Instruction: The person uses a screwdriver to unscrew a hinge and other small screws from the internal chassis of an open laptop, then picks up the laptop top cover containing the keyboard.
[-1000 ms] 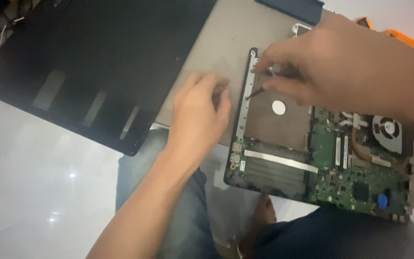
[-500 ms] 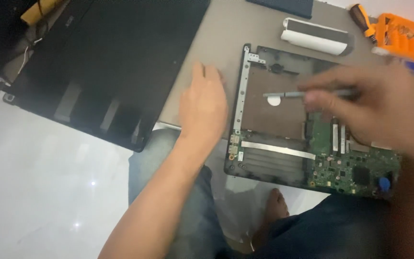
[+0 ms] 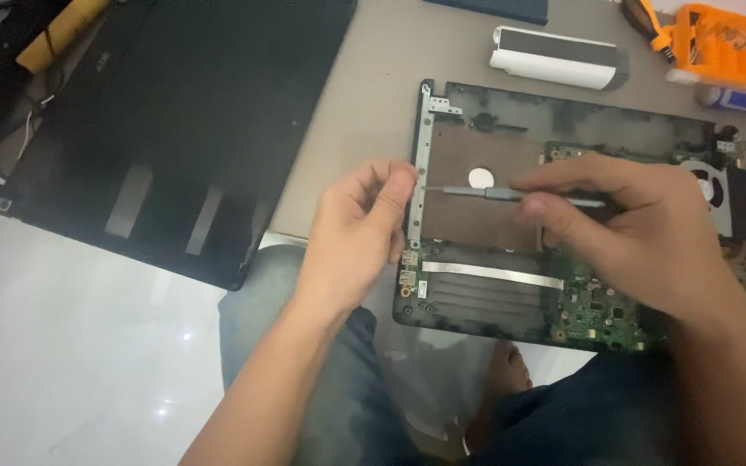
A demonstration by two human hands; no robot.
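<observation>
An opened laptop base [image 3: 563, 129] lies on the grey table with its green circuit board [image 3: 597, 302] and fan [image 3: 708, 185] exposed. My right hand [image 3: 632, 233] grips a thin grey screwdriver [image 3: 485, 193] that lies level, its tip pointing left at the metal bracket [image 3: 420, 173] on the base's left edge. My left hand [image 3: 360, 229] sits at that edge, thumb and forefinger pinched right at the screwdriver's tip. Whether the fingers hold a small part is too small to tell.
A black laptop lid panel [image 3: 183, 121] lies to the left, overhanging the table. A white and black bar-shaped part [image 3: 554, 59] rests behind the base. An orange bit case [image 3: 727, 43] and a small blue-capped bottle [image 3: 740, 99] sit at the far right. My knees are below the table edge.
My left hand has moved right from the table onto the base's left edge and pinched its fingers. My right hand has brought the screwdriver down and left until its tip meets those fingers.
</observation>
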